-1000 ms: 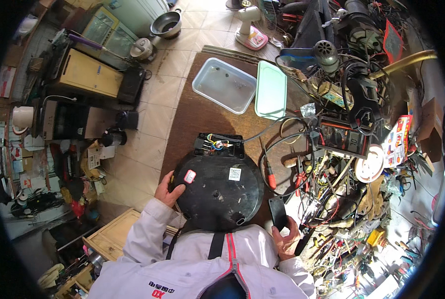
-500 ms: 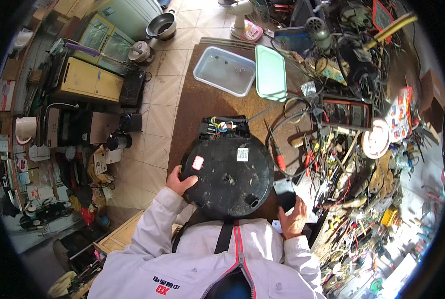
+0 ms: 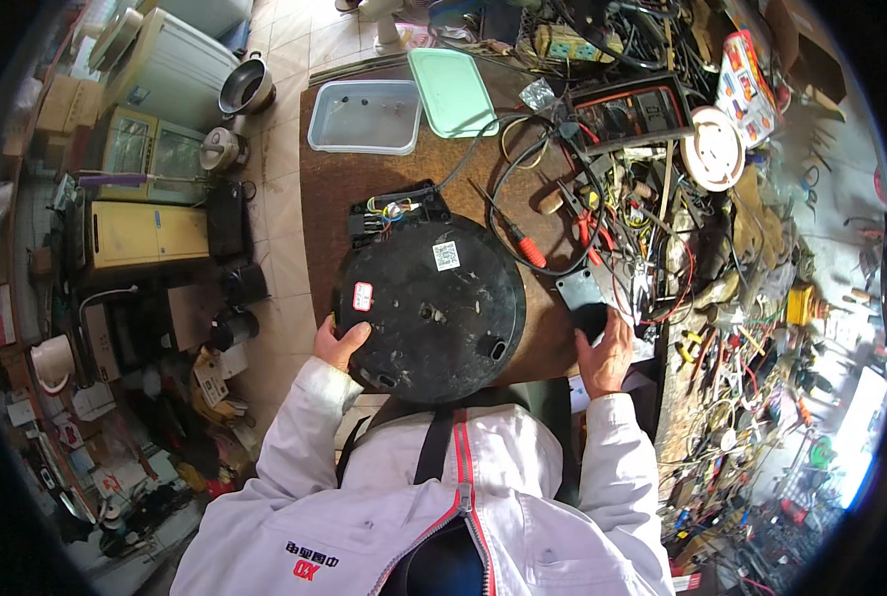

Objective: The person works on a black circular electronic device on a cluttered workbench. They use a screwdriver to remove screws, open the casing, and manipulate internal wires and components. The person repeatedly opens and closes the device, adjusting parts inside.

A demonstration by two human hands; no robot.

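Note:
A large round black housing (image 3: 428,328) lies at the near edge of the brown table, scuffed and with two stickers. At its far left, an open terminal box (image 3: 396,212) shows coloured wires and a grey cable. My left hand (image 3: 341,345) grips the housing's left rim, thumb on top and fingers hidden beneath. Right of the housing, my right hand (image 3: 606,355) is closed on a small flat plate (image 3: 574,289), silvery at its far end and dark near my thumb; the grip is partly hidden. Beyond the plate lies a red-handled screwdriver (image 3: 529,248).
A clear plastic tub (image 3: 364,151) and its pale green lid (image 3: 453,94) stand on the far table. Red-handled pliers (image 3: 587,230), looped black cable and a multimeter (image 3: 632,117) crowd the right, beside heaped tools and parts. A pan (image 3: 245,89) stands on the floor at far left.
The whole view has shifted and turned slightly. My right hand has moved rightward with the plate, away from the housing. My left hand keeps its grip on the rim.

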